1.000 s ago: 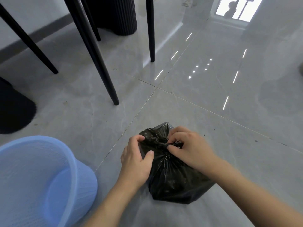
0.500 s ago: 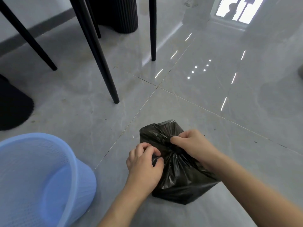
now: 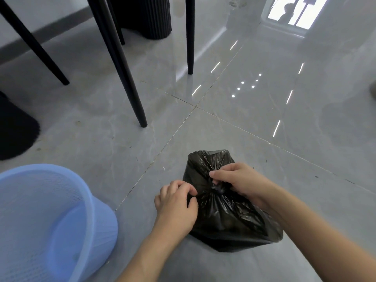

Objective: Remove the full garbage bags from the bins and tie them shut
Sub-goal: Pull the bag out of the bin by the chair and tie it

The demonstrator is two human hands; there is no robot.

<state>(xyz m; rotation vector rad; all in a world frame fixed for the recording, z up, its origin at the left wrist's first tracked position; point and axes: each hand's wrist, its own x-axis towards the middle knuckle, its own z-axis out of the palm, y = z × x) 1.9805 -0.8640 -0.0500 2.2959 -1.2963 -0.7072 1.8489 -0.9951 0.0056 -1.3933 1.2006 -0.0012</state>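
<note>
A full black garbage bag (image 3: 225, 216) sits on the grey tiled floor, low and right of centre. Its neck is gathered into a twisted knot at the top, with a loose flap of plastic sticking up behind. My right hand (image 3: 238, 179) pinches the gathered neck from the right, fingers closed on the plastic. My left hand (image 3: 176, 202) is curled at the bag's left side, fingertips gripping a fold of the plastic. A light blue mesh bin (image 3: 46, 222) stands at lower left with no bag in it.
Black chair legs (image 3: 124, 74) stand on the floor ahead and to the left, another thin leg (image 3: 190, 37) further back. A dark ribbed round base (image 3: 146, 17) is at the top. A black rounded object (image 3: 14, 129) lies at the left edge.
The left hand slid down and left from the top of the bag to its side. The right hand shifted onto the gathered neck, and the flap of plastic now stands free behind.
</note>
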